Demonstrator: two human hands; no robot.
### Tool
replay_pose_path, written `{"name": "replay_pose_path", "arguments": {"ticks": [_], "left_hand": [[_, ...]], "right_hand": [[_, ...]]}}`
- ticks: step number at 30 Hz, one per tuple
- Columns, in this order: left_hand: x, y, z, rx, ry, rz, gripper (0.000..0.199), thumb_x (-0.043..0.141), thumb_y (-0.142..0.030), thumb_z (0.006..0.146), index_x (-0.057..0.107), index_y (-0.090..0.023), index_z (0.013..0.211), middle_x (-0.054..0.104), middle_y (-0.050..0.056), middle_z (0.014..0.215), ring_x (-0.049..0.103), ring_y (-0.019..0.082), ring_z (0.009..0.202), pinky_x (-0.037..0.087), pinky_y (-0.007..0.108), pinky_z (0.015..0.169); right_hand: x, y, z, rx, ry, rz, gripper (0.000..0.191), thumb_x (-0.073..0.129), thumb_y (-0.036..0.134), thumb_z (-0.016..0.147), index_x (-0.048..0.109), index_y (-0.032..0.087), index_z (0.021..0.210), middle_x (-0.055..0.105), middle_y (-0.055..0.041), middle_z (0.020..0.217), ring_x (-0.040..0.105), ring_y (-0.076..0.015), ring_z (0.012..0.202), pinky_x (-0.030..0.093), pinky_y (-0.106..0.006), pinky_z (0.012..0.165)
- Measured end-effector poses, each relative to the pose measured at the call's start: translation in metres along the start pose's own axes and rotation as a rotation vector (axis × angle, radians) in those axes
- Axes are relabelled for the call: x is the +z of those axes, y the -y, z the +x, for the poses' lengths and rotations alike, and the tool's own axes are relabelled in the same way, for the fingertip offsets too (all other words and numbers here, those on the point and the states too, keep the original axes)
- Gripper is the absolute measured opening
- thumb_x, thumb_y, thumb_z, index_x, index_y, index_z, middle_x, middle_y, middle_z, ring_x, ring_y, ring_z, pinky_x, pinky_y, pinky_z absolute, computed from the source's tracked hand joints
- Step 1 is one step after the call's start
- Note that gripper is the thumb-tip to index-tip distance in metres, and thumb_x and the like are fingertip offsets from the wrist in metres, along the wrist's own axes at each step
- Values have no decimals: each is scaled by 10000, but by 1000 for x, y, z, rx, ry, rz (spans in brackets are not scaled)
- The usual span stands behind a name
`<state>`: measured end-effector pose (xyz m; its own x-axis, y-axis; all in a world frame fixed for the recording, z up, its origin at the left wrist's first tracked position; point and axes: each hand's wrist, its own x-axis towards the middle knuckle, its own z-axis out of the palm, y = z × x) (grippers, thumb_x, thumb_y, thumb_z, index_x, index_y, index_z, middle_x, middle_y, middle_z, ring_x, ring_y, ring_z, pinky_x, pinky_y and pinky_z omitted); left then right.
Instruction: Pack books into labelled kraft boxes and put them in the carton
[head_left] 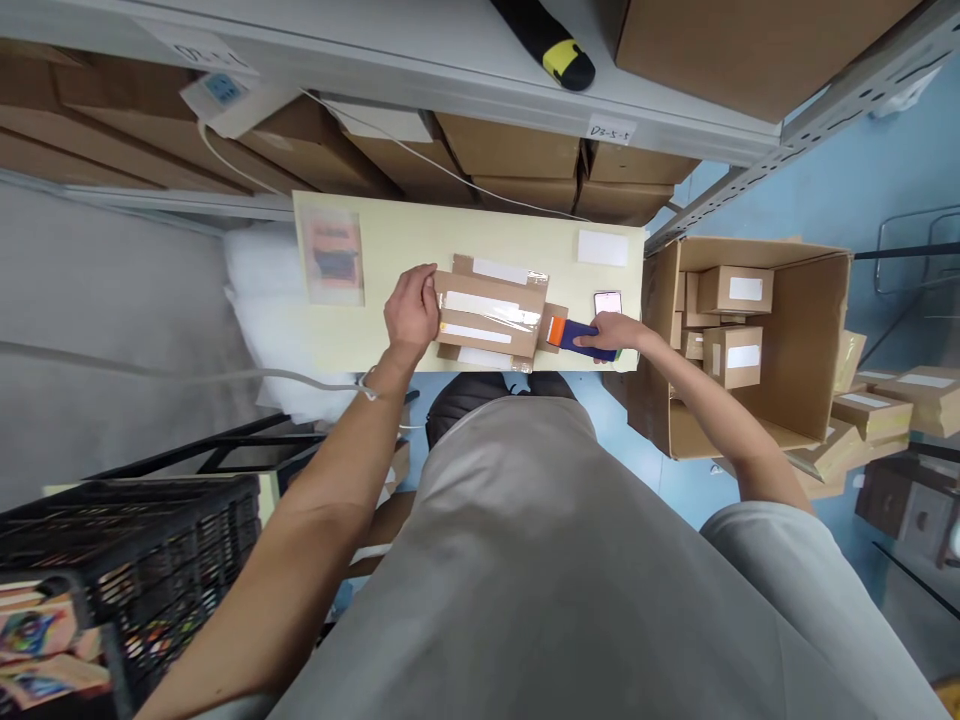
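Observation:
A flat cardboard box (491,313) with white label strips and shiny clear tape lies on the pale yellow table (420,225). Cardboard shows beneath it along its front and back edges. My left hand (412,305) grips the box's left end, thumb over the top edge and the other fingers curled. Right of the box, my right hand (611,335) is closed around a dark blue tool with an orange end (576,336); its exact kind is unclear. The orange end points left at a small cardboard piece (551,328) beside the box. A phone (607,302) lies just behind my right hand.
A large open carton (799,350) with small labelled boxes stands right of the table; more boxes (870,415) lie beyond. Shelving (480,85) with cartons runs along the back. A white card (602,248) lies at the table's back right. A black crate (172,560) stands lower left.

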<state>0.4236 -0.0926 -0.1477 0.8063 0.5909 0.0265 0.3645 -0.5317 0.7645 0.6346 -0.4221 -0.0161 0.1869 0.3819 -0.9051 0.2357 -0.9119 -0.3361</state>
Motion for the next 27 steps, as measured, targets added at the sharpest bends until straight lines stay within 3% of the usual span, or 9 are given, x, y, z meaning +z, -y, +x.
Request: {"name": "replay_pose_path", "arguments": {"ticks": [6, 12, 15, 19, 21, 23, 27], "left_hand": [[2, 3, -1, -1, 6, -43, 485, 459, -535, 1152, 734, -255, 1437, 719, 145, 1509, 648, 320, 1480, 444, 507, 1367], [-2, 2, -4, 3, -7, -58, 540, 400, -573, 1161, 733, -246, 1433, 727, 165, 1493, 663, 315, 1459, 469, 491, 1334], [-5, 5, -10, -2, -43, -77, 561, 373, -587, 1164, 732, -246, 1430, 731, 173, 1466, 672, 311, 1444, 478, 488, 1325], [-12, 3, -13, -54, -47, -119, 562, 416, -568, 1142, 701, -218, 1477, 705, 193, 1501, 638, 329, 1487, 461, 523, 1342], [-18, -11, -5, -94, -47, -135, 562, 525, -549, 1104, 673, -193, 1512, 667, 209, 1564, 587, 355, 1547, 425, 553, 1370], [-27, -38, 8, -55, -86, -180, 523, 562, -520, 1100, 678, -208, 1503, 628, 198, 1624, 554, 357, 1585, 408, 563, 1384], [-55, -119, 48, 244, -160, -314, 424, 519, -474, 1153, 705, -246, 1457, 654, 157, 1605, 605, 306, 1540, 479, 538, 1337]], "right_hand": [[14, 24, 12, 28, -131, -194, 415, 767, 598, 1033, 788, 184, 1042, 840, -127, 805, 823, -310, 858, 610, -396, 814], [53, 50, 19, 211, -307, -365, 310, 739, 410, 1053, 806, 174, 1243, 854, -249, 1105, 824, -433, 1103, 637, -524, 912], [63, 57, 8, 238, -330, -360, 324, 655, 421, 1108, 783, 199, 1307, 838, -254, 1236, 816, -412, 1164, 633, -497, 939], [47, 69, -24, 256, -523, -333, 415, 563, 486, 1149, 760, 161, 1315, 813, -269, 1308, 789, -401, 1258, 607, -462, 1019], [30, 83, -41, 243, -642, -289, 463, 538, 504, 1154, 740, 121, 1316, 815, -275, 1288, 786, -403, 1264, 600, -436, 1020], [9, 106, -56, 158, -734, -241, 478, 525, 494, 1150, 694, 105, 1372, 823, -260, 1273, 791, -401, 1240, 599, -415, 994], [-36, 171, -63, -139, -902, -206, 461, 507, 397, 1121, 562, 123, 1487, 823, -227, 1256, 801, -408, 1141, 611, -449, 951]]}}
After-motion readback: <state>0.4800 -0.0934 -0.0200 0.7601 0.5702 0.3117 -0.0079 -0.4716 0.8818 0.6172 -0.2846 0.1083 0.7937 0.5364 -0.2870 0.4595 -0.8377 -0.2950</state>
